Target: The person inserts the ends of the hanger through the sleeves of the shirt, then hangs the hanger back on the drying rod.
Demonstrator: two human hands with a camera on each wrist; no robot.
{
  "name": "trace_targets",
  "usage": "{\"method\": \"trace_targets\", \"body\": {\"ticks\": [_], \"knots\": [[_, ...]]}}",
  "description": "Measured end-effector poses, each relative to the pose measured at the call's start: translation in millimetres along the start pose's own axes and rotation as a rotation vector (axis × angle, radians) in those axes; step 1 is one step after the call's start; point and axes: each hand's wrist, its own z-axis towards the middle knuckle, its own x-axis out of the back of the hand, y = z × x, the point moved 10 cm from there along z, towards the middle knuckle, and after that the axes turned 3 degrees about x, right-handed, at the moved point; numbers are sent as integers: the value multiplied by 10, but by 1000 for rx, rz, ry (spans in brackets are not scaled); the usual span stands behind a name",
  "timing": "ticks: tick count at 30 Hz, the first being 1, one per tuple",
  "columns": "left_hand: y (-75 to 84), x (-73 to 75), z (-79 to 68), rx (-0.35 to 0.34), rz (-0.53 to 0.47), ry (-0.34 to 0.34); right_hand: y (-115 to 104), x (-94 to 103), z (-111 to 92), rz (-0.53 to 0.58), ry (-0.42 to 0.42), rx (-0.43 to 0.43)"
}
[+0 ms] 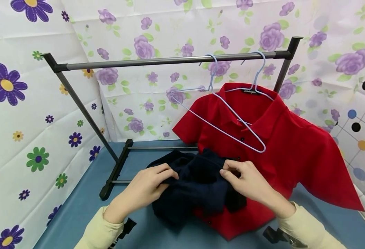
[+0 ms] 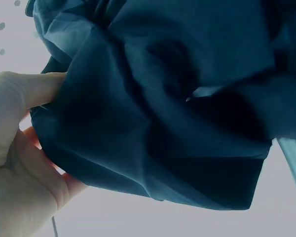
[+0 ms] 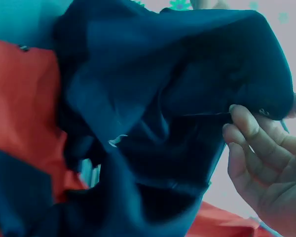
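A crumpled dark navy garment (image 1: 192,183) is held up between both hands, over the lower part of the red shirt. My left hand (image 1: 152,180) grips its left side; in the left wrist view the thumb lies on the near face of the cloth, with the other fingers behind it. On the opposite side my right hand (image 1: 248,179) pinches an edge of the cloth. In the right wrist view the garment (image 3: 133,69) hangs in loose folds, with a small pale mark near its middle. Its full shape is hidden by the bunching.
Behind stands a dark metal garment rack (image 1: 157,62) on a blue table surface (image 1: 61,221). A red short-sleeved shirt (image 1: 297,145) hangs from it on a pale blue hanger, and a bare hanger (image 1: 212,91) hangs in front, overlapping the shirt. Flowered cloth (image 1: 182,31) lines the back.
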Motion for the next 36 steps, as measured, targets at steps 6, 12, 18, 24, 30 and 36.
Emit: {"method": "trace_targets", "body": {"ticks": [6, 12, 18, 24, 30, 36], "knots": [[98, 473, 176, -33, 7, 119, -318, 437, 156, 32, 220, 17], [262, 1089, 309, -108, -26, 361, -832, 995, 295, 93, 511, 148], [446, 1555, 360, -162, -37, 537, -1345, 1375, 396, 96, 648, 302], [562, 1839, 361, -178, -81, 681, -1629, 1620, 435, 59, 744, 395], [491, 1848, 310, -159, -107, 703, -1697, 1556, 446, 14, 735, 442], [95, 1446, 173, -36, -67, 554, -1388, 1037, 447, -106, 575, 426]]}}
